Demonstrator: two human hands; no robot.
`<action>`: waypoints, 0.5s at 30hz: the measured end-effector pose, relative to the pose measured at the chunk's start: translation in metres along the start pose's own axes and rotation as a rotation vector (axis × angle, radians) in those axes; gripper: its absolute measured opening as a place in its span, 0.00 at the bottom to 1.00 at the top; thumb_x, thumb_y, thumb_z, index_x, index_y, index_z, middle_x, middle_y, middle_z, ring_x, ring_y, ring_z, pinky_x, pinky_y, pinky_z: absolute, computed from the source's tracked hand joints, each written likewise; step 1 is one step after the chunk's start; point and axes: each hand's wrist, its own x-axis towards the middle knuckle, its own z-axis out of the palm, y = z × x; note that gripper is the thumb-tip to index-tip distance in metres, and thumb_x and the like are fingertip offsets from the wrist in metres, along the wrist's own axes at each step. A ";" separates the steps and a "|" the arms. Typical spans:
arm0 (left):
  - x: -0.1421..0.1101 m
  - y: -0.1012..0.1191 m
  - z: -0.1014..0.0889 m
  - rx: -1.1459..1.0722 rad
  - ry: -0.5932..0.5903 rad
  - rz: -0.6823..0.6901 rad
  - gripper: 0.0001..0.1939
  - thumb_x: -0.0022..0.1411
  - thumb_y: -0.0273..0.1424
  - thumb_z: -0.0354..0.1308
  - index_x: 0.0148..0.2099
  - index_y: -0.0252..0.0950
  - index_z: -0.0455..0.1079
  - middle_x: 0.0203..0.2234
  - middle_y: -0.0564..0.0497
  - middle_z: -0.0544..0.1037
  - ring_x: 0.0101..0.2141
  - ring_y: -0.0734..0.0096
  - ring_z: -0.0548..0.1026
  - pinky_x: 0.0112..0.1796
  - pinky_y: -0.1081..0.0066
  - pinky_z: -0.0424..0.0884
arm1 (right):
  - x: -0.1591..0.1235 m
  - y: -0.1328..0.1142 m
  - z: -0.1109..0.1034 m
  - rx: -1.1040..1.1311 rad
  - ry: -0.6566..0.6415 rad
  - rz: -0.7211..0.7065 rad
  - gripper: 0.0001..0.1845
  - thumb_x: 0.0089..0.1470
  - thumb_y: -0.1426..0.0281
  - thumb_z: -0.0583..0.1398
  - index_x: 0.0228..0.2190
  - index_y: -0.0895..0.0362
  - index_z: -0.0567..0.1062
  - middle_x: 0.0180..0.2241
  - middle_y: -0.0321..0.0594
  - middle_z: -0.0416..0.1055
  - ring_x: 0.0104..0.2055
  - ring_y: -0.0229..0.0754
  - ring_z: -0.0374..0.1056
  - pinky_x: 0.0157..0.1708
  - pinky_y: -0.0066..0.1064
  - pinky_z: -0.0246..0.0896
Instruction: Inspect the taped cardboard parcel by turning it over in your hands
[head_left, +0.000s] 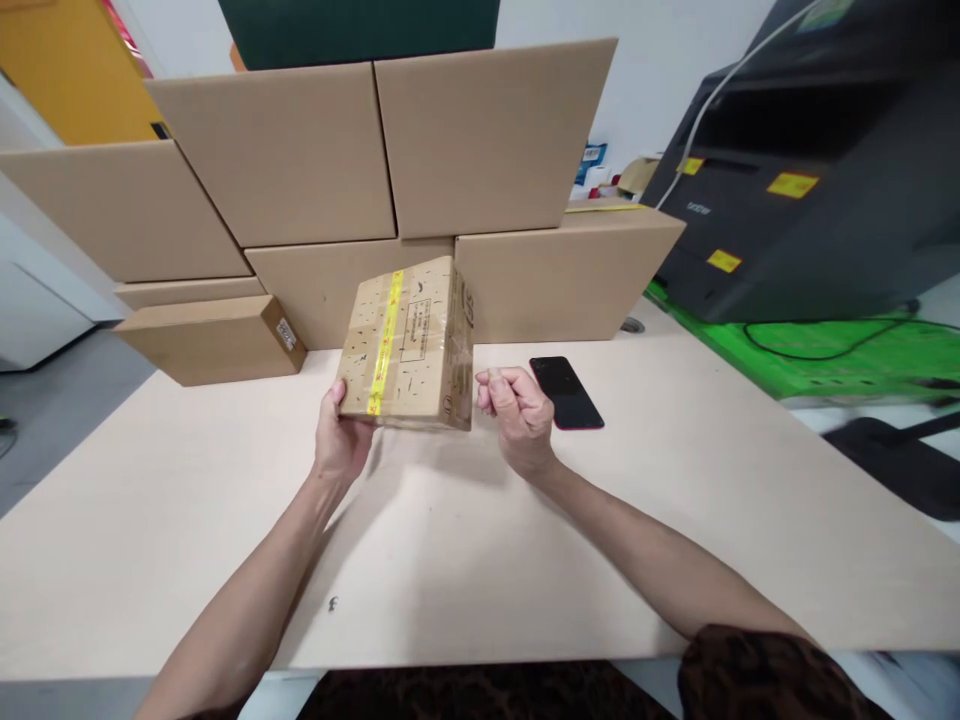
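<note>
A small brown cardboard box (427,370) with a yellow tape strip and black printed marks is tilted above the table. My left hand (343,430) grips its lower left corner, thumb on the front face and the other fingers hidden underneath. Just right of the box, my right hand (519,412) is closed, thumb pressed against curled fingers. Whether something thin sits in that pinch I cannot make out. A black phone (568,392) with a red edge lies flat on the table, right beside my right hand.
Several large plain cartons (480,140) are stacked along the table's back. A flatter carton (202,340) with a label lies at the left. On the right, a dark printer (795,200) stands on a green surface (750,370). The pale table (450,580) has a small dark mark near its front edge.
</note>
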 end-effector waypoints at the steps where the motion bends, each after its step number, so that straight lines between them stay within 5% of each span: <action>1: 0.001 0.001 0.000 -0.008 0.002 -0.012 0.25 0.59 0.48 0.67 0.52 0.38 0.80 0.52 0.46 0.86 0.58 0.48 0.81 0.55 0.53 0.80 | -0.001 -0.001 -0.001 -0.020 -0.009 -0.013 0.19 0.63 0.48 0.62 0.34 0.51 0.78 0.24 0.33 0.71 0.26 0.39 0.66 0.31 0.36 0.66; 6: 0.002 0.002 0.000 -0.047 0.036 -0.041 0.24 0.59 0.46 0.66 0.53 0.37 0.79 0.52 0.45 0.86 0.60 0.47 0.79 0.58 0.51 0.78 | -0.002 -0.001 -0.002 -0.058 -0.027 -0.039 0.19 0.62 0.50 0.64 0.30 0.52 0.76 0.23 0.33 0.71 0.24 0.37 0.64 0.26 0.33 0.63; 11: 0.001 0.002 0.005 -0.080 0.064 -0.051 0.22 0.63 0.43 0.63 0.53 0.35 0.79 0.51 0.44 0.86 0.62 0.47 0.78 0.62 0.50 0.75 | 0.002 0.004 0.005 0.126 0.043 -0.073 0.08 0.54 0.64 0.70 0.34 0.52 0.77 0.28 0.33 0.75 0.28 0.36 0.69 0.29 0.29 0.67; 15: 0.001 0.001 0.006 -0.102 0.080 -0.054 0.19 0.66 0.40 0.59 0.52 0.35 0.80 0.47 0.45 0.87 0.61 0.49 0.78 0.63 0.51 0.74 | 0.006 0.003 0.006 0.285 0.039 -0.065 0.21 0.47 0.72 0.72 0.43 0.48 0.78 0.38 0.35 0.77 0.36 0.36 0.72 0.41 0.32 0.73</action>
